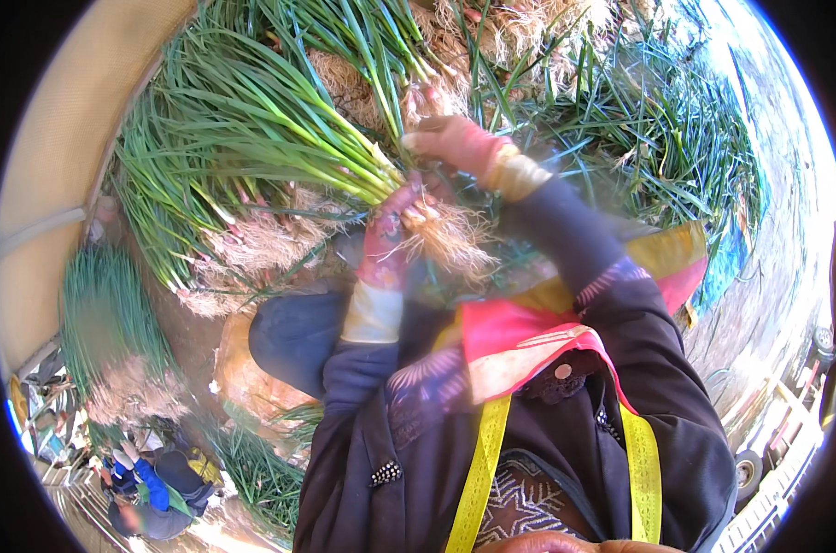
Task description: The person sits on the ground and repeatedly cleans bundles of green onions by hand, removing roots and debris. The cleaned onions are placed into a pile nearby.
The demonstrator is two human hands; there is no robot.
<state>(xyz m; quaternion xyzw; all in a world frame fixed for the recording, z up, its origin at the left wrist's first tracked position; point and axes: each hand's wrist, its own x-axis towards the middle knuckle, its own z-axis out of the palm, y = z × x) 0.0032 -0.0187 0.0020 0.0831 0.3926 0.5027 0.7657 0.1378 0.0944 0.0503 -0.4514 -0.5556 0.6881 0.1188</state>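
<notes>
My left hand (388,238), in a stained pinkish glove, grips a bunch of green allium plants (342,162), likely green garlic. It holds them low on the stems. Their long flat leaves spread to the upper left, and the pale stringy roots (452,231) hang out to the right of the hand. Just above, my right hand (456,145), also gloved and blurred, is beside the stems of another plant with a pinkish bulb (428,102). Its fingers are bent, but whether they pinch a stem is unclear.
More rooted plants (266,235) lie heaped to the left and ahead. Loose green leaves (653,131) are piled at right. A large bundle (117,332) stands farther left, near a tan wall (65,138). Another person (159,491) is low at lower left. A vehicle wheel (748,473) shows at right.
</notes>
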